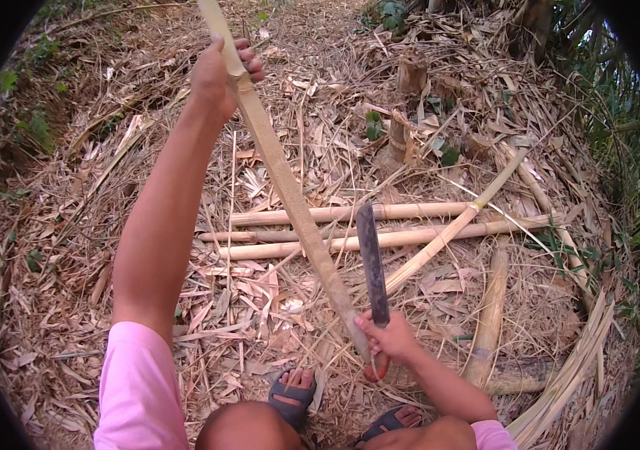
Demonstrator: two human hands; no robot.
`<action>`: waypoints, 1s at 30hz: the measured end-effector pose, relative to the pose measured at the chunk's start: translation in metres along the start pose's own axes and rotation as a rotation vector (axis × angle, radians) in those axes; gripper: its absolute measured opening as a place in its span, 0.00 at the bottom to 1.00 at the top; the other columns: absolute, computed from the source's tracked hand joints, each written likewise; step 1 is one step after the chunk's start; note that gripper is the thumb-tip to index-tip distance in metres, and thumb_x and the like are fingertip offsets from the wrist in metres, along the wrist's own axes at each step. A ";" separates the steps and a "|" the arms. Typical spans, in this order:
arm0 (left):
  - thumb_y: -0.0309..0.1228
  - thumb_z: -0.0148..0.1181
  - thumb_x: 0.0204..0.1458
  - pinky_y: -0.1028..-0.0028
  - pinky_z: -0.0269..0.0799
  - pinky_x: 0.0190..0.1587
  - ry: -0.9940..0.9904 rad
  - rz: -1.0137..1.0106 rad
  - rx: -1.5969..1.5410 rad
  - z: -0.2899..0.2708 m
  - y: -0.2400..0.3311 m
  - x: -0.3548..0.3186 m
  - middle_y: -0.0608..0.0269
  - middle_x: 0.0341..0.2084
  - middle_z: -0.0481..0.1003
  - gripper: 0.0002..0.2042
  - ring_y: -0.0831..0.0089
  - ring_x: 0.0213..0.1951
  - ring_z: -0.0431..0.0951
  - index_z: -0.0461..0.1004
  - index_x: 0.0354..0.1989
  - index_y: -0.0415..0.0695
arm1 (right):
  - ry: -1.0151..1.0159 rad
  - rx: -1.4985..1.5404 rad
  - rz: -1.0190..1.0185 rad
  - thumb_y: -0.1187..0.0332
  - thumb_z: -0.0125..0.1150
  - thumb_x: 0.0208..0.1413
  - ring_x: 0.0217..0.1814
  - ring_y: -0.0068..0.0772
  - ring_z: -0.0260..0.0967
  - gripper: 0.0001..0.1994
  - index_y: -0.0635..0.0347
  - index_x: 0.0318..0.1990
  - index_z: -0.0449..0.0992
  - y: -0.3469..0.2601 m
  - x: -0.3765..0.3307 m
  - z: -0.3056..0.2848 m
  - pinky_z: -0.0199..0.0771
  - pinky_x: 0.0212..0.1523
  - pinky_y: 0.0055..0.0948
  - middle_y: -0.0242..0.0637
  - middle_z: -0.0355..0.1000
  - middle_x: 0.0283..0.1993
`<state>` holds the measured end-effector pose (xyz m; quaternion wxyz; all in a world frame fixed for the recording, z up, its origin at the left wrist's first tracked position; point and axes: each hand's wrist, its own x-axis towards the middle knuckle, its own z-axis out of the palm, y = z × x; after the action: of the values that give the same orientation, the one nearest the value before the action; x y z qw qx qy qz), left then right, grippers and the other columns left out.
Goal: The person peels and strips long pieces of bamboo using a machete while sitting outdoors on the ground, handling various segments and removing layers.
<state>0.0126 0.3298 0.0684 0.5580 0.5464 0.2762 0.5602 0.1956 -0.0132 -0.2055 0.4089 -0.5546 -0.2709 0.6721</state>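
Note:
A long pale bamboo length (286, 176) slants across the middle, its upper end running out of the top edge and its lower end near my knees. My left hand (219, 77) is wrapped round it high up, beside a joint, with the arm stretched out. Low down, my right hand (393, 335) grips a machete by its reddish-brown handle (377, 369). The dark machete blade (372, 259) points up and away, apart from the bamboo along most of its length. My right thumb and fingers lie against the lower end of the bamboo.
Several bamboo poles (290, 219) lie crosswise ahead, with a split bamboo pole (436, 244) slanting over them. A thick bamboo piece (491, 315) and a sheaf of strips (571, 375) lie at right. Cut stumps (399, 136) stand beyond. Dry leaves cover the ground round my sandals (292, 394).

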 end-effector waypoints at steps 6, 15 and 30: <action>0.66 0.31 0.60 0.54 0.47 0.69 -0.100 -0.322 0.495 -0.013 -0.075 -0.035 0.38 0.66 0.54 0.46 0.50 0.68 0.55 0.36 0.73 0.39 | 0.082 0.120 -0.020 0.62 0.65 0.60 0.16 0.18 0.59 0.14 0.65 0.41 0.72 0.027 -0.002 0.044 0.63 0.18 0.23 0.27 0.63 0.18; 0.44 0.59 0.58 0.62 0.69 0.49 -0.464 -0.425 0.822 0.002 -0.265 -0.282 0.50 0.38 0.76 0.19 0.58 0.41 0.74 0.76 0.48 0.39 | 0.189 0.525 0.075 0.61 0.61 0.63 0.17 0.20 0.56 0.12 0.56 0.32 0.67 0.062 0.022 0.055 0.63 0.21 0.27 0.24 0.57 0.18; 0.31 0.48 0.65 0.81 0.59 0.17 -0.365 -0.715 0.578 -0.032 -0.099 -0.239 0.70 0.25 0.72 0.08 0.85 0.17 0.65 0.71 0.44 0.40 | 0.432 0.217 -0.091 0.59 0.58 0.64 0.16 0.13 0.59 0.19 0.57 0.58 0.75 0.103 0.008 0.036 0.61 0.18 0.23 0.23 0.64 0.16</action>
<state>-0.0373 0.1402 -0.1037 0.5800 0.6391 0.4883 0.1293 0.1344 -0.0571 -0.2854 0.5443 -0.6257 -0.1279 0.5439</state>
